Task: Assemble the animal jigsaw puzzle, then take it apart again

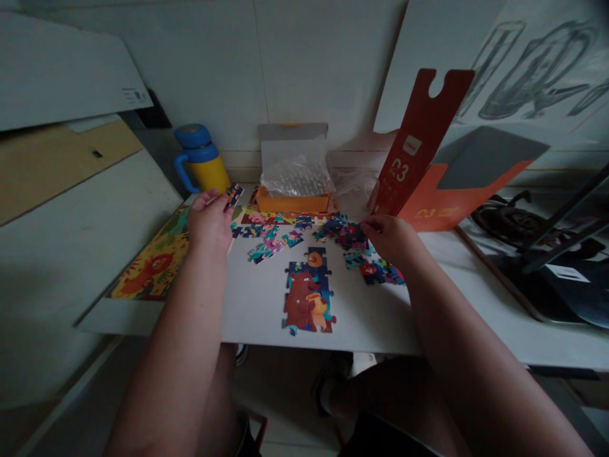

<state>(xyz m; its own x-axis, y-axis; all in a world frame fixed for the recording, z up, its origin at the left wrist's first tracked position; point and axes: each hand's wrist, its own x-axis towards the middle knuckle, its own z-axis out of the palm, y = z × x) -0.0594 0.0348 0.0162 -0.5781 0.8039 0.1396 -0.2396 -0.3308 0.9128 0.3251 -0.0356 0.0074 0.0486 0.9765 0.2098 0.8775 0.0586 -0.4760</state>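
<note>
My left hand is raised at the left, its fingers closed on a dark jigsaw puzzle piece. At the right, my right hand has thumb and fingers pinched at the edge of a dark purple cluster of puzzle pieces; whether a piece is between the fingertips is hidden. A joined section of puzzle with a brown bear and a yellow animal lies in the middle near the front edge. Loose pieces are scattered behind it, and more colourful pieces lie below my right hand.
An open orange box with clear plastic stands at the back. Left of it is a blue and yellow jug. A tall orange carton stands behind my right hand. A yellow picture sheet lies under my left forearm, on the white table.
</note>
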